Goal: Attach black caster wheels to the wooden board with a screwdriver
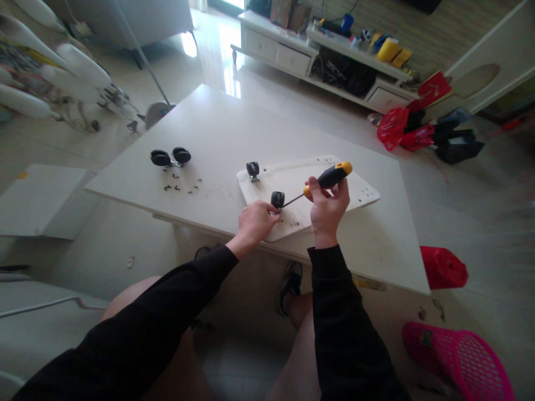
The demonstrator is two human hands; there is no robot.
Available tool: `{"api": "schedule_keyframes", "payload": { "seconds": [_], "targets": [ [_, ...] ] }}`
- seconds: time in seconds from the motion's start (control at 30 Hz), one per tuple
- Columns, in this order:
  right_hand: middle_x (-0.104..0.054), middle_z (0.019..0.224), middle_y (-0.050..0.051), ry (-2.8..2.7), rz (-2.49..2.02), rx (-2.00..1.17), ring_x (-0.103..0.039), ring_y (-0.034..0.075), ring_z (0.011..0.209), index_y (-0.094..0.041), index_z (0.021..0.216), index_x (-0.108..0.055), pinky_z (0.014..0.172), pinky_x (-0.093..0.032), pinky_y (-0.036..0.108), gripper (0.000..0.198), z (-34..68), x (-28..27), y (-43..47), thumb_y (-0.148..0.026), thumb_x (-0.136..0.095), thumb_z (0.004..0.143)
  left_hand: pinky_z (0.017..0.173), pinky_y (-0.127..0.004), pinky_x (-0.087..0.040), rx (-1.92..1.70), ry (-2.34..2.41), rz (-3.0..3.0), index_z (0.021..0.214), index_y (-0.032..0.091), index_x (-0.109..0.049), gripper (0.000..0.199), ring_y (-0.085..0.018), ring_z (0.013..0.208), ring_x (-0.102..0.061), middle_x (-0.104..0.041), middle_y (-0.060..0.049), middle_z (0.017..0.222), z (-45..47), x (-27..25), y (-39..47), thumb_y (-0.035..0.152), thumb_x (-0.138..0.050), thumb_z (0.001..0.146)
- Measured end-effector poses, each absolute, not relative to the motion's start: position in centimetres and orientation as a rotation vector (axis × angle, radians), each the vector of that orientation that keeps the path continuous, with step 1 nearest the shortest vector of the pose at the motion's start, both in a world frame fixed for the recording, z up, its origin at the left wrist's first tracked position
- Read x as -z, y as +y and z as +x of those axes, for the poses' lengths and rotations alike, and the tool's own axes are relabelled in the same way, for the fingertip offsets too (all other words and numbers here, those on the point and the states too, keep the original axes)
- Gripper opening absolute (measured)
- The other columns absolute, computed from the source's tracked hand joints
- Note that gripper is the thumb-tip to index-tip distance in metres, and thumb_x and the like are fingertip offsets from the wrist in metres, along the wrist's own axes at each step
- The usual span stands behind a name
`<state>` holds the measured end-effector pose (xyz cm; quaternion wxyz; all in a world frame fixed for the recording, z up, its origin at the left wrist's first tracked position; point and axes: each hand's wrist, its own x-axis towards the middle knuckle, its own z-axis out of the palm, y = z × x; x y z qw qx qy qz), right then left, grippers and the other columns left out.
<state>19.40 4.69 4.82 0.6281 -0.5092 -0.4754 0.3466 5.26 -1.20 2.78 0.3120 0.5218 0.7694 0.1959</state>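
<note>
My right hand is closed around a screwdriver with a black and yellow handle. Its shaft slants down to the left, the tip at the base of a black caster wheel. My left hand pinches at that caster's base; whether a screw is between the fingers is hidden. The caster stands on a white board with holes near its corners. A second caster is upright at the board's far left corner. Two more casters lie on the table to the left, with several small screws near them.
The board lies on a white table, reaching its near edge. A pink basket and a red roll are on the floor at right. A white box stands at left, and a white cabinet with clutter is behind.
</note>
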Motion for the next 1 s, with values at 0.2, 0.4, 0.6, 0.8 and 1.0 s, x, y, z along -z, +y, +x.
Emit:
{"api": "schedule_keyframes", "payload": {
  "seconds": [0.2,0.4,0.6,0.8,1.0],
  "targets": [
    [-0.069,0.094,-0.002,-1.109,-1.168,-0.823,-0.075,0.015,0.073,-0.023,0.110,-0.062,0.063,-0.067,0.029,0.054,19.35,-4.51,4.86,-0.048,-0.091,0.071,0.083,-0.035,-0.057,-0.519,2.034,1.393,0.106,0.032,-0.089,0.021,-0.027,0.098,-0.077,-0.084,-0.007,0.105,5.27,-2.58,-1.11,0.034,-0.077,0.089],
    [-0.069,0.094,-0.001,-1.109,-1.168,-0.836,-0.076,0.016,0.074,-0.024,0.111,-0.061,0.064,-0.067,0.031,0.056,19.44,-4.29,4.96,-0.048,-0.091,0.069,0.083,-0.037,-0.057,-0.559,2.049,1.370,0.103,0.030,-0.089,0.021,-0.029,0.098,-0.077,-0.083,-0.008,0.102,5.42,-2.47,-1.05,0.037,-0.079,0.086],
    [-0.069,0.095,-0.001,-1.112,-1.185,-0.849,-0.075,0.015,0.075,-0.025,0.111,-0.060,0.065,-0.067,0.030,0.056,19.53,-4.18,5.06,-0.048,-0.091,0.070,0.083,-0.037,-0.058,-0.549,2.030,1.394,0.106,0.032,-0.089,0.024,-0.029,0.097,-0.077,-0.084,-0.007,0.104,5.56,-2.21,-1.04,0.033,-0.077,0.086],
    [-0.069,0.096,-0.002,-1.114,-1.176,-0.853,-0.075,0.015,0.075,-0.025,0.111,-0.060,0.065,-0.067,0.031,0.057,19.58,-4.20,4.99,-0.047,-0.092,0.069,0.084,-0.036,-0.058,-0.556,2.059,1.376,0.104,0.031,-0.089,0.022,-0.028,0.098,-0.077,-0.084,-0.008,0.103,5.55,-2.43,-1.08,0.036,-0.078,0.086],
    [-0.068,0.092,-0.002,-1.109,-1.168,-0.863,-0.075,0.015,0.073,-0.025,0.110,-0.061,0.064,-0.067,0.031,0.056,19.60,-4.23,4.96,-0.046,-0.092,0.069,0.082,-0.035,-0.057,-0.527,2.032,1.410,0.106,0.032,-0.089,0.024,-0.027,0.097,-0.077,-0.084,-0.006,0.103,5.50,-2.60,-1.10,0.033,-0.078,0.085]
  ]
}}
